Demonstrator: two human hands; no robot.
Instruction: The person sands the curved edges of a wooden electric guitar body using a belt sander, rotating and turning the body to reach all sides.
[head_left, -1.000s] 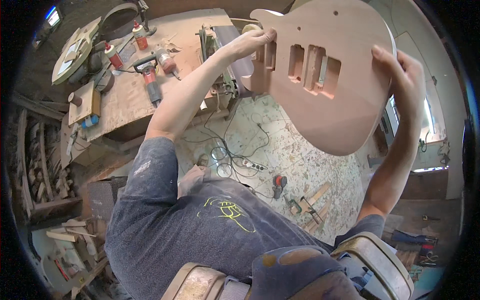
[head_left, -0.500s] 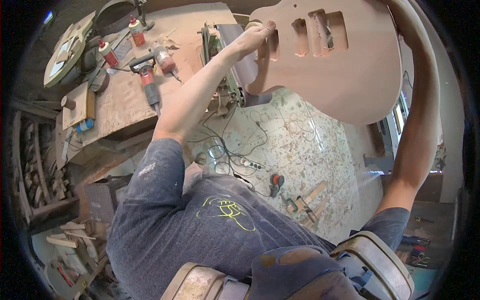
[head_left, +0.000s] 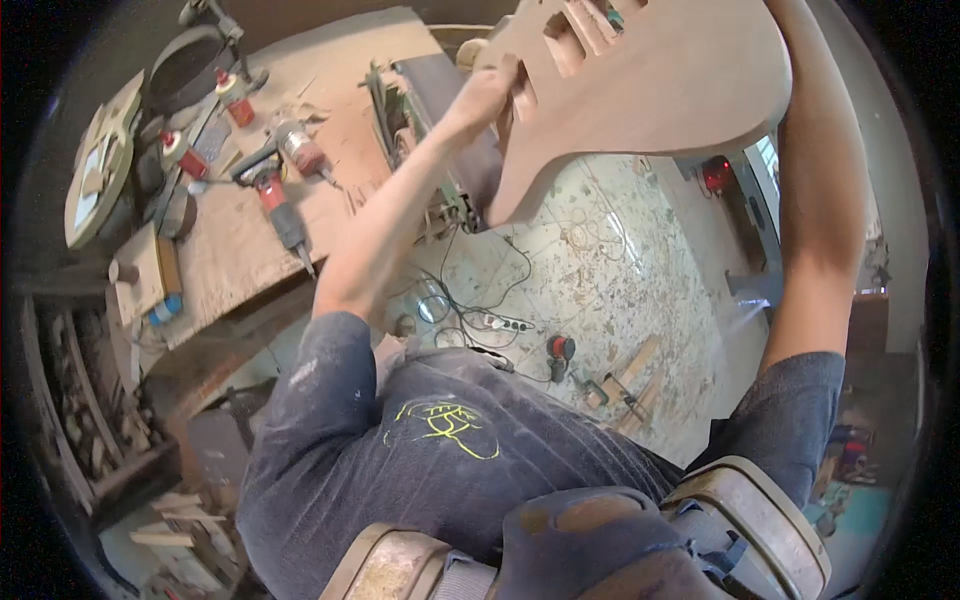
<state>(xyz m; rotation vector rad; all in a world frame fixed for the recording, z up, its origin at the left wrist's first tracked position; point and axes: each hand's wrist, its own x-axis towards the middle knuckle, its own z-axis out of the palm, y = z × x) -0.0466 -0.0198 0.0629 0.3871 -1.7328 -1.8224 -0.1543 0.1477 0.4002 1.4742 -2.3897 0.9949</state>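
- Extending past the upper edge of the view, a pinkish-brown, smooth-faced wooden guitar body [head_left: 660, 95] is held up, tilted, in front of the person.
- Its outline is curved: a broad, rounded end is seen to the right, and a tapering horn to the lower left.
- Straight-walled, roughly rectangular cavities are cut into its flat, matt face.
- Left hand [head_left: 492, 92]: clasped on the guitar body at its left edge, beside a cavity.
- Right hand: cut off by the upper edge; its grip cannot be told. The bare right forearm [head_left: 830, 150] is seen just beside the rounded end.
- Behind the horn, a dark grey-brown, flat abrasive belt [head_left: 440, 90] is partly covered from view; whether it is touched by the wood cannot be told.
- On the tan, dusty wooden bench [head_left: 340, 55], farther left, a red-and-black handheld power tool [head_left: 278, 205] is laid.
- Below, a pale, dark-flecked floor [head_left: 600, 270] is crossed by thin black cables [head_left: 447, 283].
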